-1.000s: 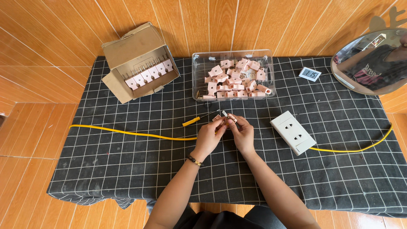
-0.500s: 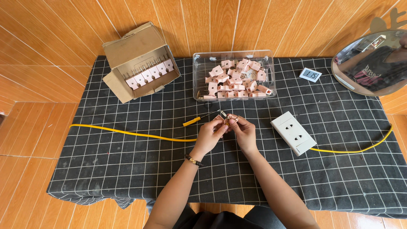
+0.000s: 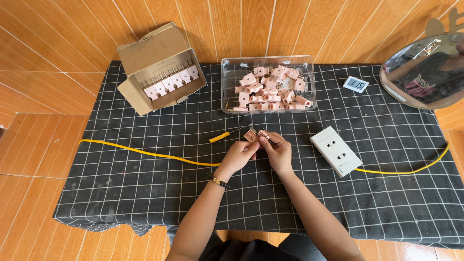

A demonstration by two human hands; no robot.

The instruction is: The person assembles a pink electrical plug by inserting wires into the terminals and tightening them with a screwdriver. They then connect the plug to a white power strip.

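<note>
Both hands met over a small pink plug piece at the cloth's middle.
Left hand point(image 3: 240, 155) and right hand point(image 3: 277, 150) pinched the pink plug piece point(image 3: 256, 135) with fingertips closed around it, raised close for fine work; yellow-handled screwdriver point(image 3: 223, 136) lay just left, clear tub point(image 3: 268, 87) of pink pieces beyond.

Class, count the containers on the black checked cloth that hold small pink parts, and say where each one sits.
2: an open cardboard box at the cloth's far left, and a clear plastic tub at far centre, beyond the hands.
</note>
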